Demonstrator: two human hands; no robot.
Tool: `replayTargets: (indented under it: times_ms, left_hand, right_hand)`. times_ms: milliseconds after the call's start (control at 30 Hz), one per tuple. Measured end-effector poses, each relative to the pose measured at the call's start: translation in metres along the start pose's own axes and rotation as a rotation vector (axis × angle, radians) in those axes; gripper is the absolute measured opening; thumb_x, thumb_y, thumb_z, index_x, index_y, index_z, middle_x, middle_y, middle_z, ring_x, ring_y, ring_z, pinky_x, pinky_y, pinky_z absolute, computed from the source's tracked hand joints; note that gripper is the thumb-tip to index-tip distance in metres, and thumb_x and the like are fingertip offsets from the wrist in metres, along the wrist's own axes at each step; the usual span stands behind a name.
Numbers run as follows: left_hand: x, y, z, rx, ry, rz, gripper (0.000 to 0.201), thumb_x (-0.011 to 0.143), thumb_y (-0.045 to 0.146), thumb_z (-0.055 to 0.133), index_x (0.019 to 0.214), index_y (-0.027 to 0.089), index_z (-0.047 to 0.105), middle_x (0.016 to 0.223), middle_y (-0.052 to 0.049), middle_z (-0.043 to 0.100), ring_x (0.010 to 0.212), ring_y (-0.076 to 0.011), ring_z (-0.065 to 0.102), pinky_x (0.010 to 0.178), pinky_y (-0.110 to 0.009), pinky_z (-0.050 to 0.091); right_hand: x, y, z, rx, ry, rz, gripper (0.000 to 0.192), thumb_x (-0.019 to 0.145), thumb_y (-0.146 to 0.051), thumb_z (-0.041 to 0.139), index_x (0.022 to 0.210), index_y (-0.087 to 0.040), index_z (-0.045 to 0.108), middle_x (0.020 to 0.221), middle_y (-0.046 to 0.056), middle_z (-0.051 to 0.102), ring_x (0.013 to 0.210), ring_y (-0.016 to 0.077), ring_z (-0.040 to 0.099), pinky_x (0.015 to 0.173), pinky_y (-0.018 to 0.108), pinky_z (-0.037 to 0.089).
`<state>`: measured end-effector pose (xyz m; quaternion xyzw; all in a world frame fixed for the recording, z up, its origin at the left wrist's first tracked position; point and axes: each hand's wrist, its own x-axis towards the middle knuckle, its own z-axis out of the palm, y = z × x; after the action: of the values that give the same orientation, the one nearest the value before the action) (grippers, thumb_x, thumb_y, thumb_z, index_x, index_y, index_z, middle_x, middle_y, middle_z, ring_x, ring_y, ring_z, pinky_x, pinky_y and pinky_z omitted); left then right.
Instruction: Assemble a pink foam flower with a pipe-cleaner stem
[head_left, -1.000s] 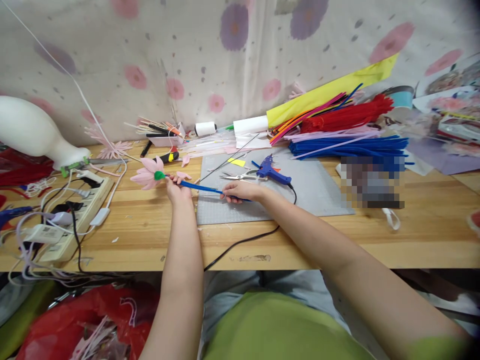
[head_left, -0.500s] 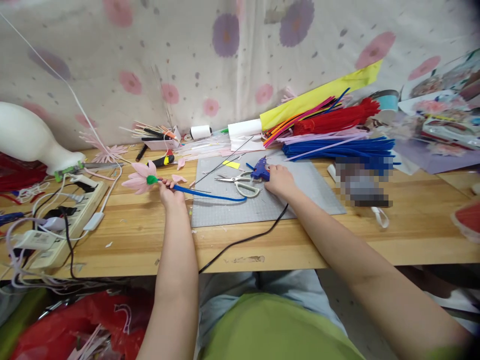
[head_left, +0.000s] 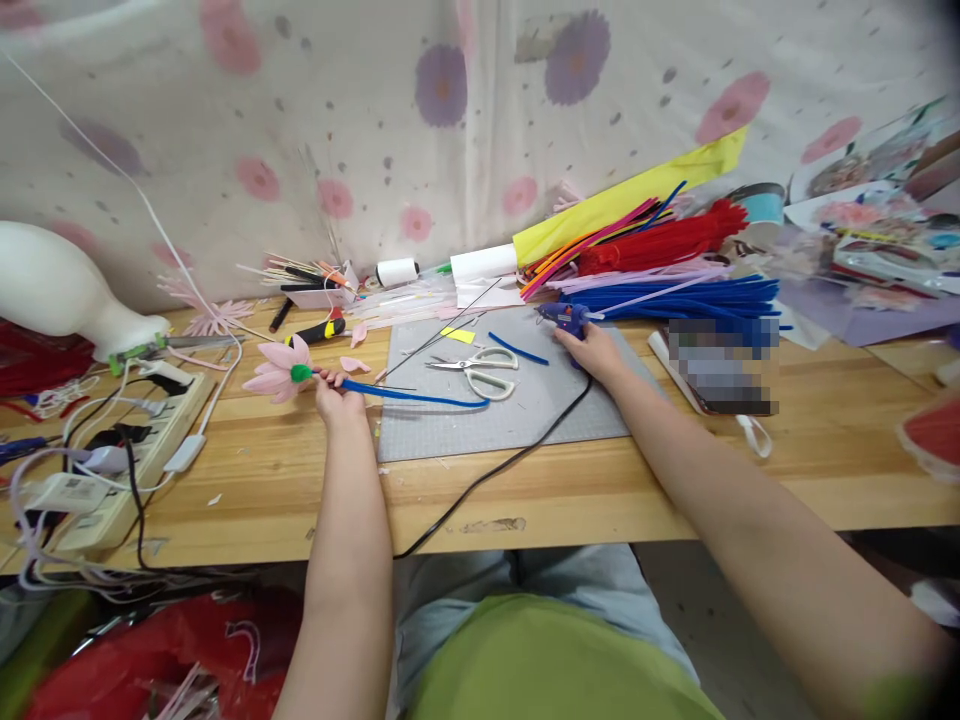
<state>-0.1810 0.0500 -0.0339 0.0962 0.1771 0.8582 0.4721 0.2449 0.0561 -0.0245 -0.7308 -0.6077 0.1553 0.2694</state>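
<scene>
My left hand [head_left: 340,400] is closed around the stem of a pink-petalled craft flower [head_left: 277,370] with a green base, its head pointing left. From the same hand a long blue pipe cleaner [head_left: 427,397] and a thin dark wire reach right over the grey cutting mat [head_left: 435,435]. Toward the back of the mat, my right hand [head_left: 594,350] grips a blue hot glue gun [head_left: 566,318], nozzle to the left. Scissors [head_left: 480,372] with pale handles lie between the hands, beside a short blue pipe cleaner piece [head_left: 519,348].
Bundles of blue [head_left: 675,300] and red pipe cleaners [head_left: 667,240] lie at the back right. A black cord [head_left: 495,480] crosses the front edge. On the left are a power strip [head_left: 142,460] and a white mannequin head [head_left: 52,290]. A partly blurred object [head_left: 679,380] sits right.
My right hand has carried the glue gun rightward and a little back, away from the scissors, uncovering the short blue piece. The left hand stays around the flower stem.
</scene>
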Motion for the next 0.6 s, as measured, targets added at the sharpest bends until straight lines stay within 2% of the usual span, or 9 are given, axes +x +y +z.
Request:
replayTargets:
  times_ms: [100,267,367,467,533,600]
  left_hand:
    - [0.0,0.003,0.002,-0.012,0.097,0.077,0.021,0.092,0.015,0.04,0.071,0.017,0.038,0.052,0.009,0.034,0.035,0.0009,0.033,0.035,-0.006,0.026]
    - [0.001,0.014,0.006,-0.107,0.175,0.105,0.02,0.094,0.016,0.033,0.074,0.017,0.037,0.052,0.009,0.036,0.035,0.0014,0.034,0.035,-0.006,0.026]
    - [0.003,0.019,0.007,-0.126,0.165,0.117,0.017,0.092,0.011,0.035,0.076,0.017,0.037,0.052,0.01,0.035,0.035,0.0012,0.035,0.036,-0.006,0.027]
    - [0.003,0.022,0.009,-0.107,0.157,0.132,0.016,0.09,0.01,0.038,0.076,0.018,0.035,0.052,0.01,0.034,0.035,0.0007,0.035,0.036,-0.006,0.027]
    - [0.001,0.021,0.014,-0.11,0.168,0.14,0.016,0.092,0.014,0.038,0.077,0.018,0.036,0.052,0.01,0.034,0.035,0.0004,0.034,0.037,-0.007,0.027]
    - [-0.003,0.02,0.023,-0.111,0.164,0.134,0.015,0.094,0.018,0.037,0.079,0.018,0.038,0.052,0.009,0.035,0.036,0.0003,0.035,0.036,-0.007,0.027]
  right_hand:
    - [0.003,-0.002,-0.002,-0.09,-0.037,-0.027,0.044,0.081,-0.05,0.048,0.097,-0.012,0.063,0.099,0.017,0.066,0.091,0.0274,0.061,0.071,0.032,0.043]
    - [-0.001,-0.005,-0.005,-0.158,-0.037,-0.046,0.046,0.078,-0.052,0.051,0.1,-0.012,0.06,0.098,0.017,0.064,0.09,0.0272,0.059,0.072,0.033,0.043]
    - [-0.013,-0.005,-0.014,-0.178,0.054,-0.129,0.05,0.073,-0.057,0.058,0.101,-0.015,0.056,0.097,0.014,0.062,0.092,0.0268,0.057,0.075,0.034,0.042]
    - [-0.036,-0.014,-0.026,-0.28,0.178,-0.149,0.044,0.073,-0.053,0.06,0.097,-0.016,0.054,0.095,0.014,0.062,0.093,0.0275,0.055,0.076,0.035,0.041]
    - [-0.053,-0.026,-0.028,-0.334,0.093,-0.137,0.033,0.077,-0.047,0.056,0.09,-0.017,0.055,0.087,0.012,0.062,0.085,0.026,0.056,0.072,0.035,0.041]
    - [-0.066,-0.043,-0.023,-0.337,-0.073,-0.226,0.023,0.081,-0.04,0.051,0.086,-0.018,0.057,0.084,0.009,0.064,0.082,0.0236,0.058,0.07,0.033,0.041]
